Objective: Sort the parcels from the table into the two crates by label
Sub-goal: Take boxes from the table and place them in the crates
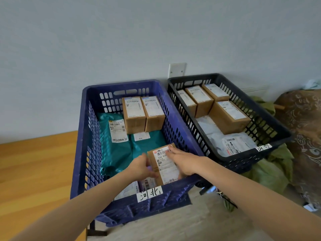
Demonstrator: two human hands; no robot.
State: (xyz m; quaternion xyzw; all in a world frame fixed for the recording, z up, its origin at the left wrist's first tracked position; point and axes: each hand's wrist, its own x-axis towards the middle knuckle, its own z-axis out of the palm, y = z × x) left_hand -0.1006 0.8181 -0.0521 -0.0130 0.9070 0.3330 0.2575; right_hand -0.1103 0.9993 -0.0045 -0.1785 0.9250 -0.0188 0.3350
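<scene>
The blue crate tag [149,194] reads 河北, teal bag label [118,131] 20元, box label [165,164] 436.

Labelled cardboard parcel [163,165] lies tilted in blue crate [90,145], near end.
</scene>
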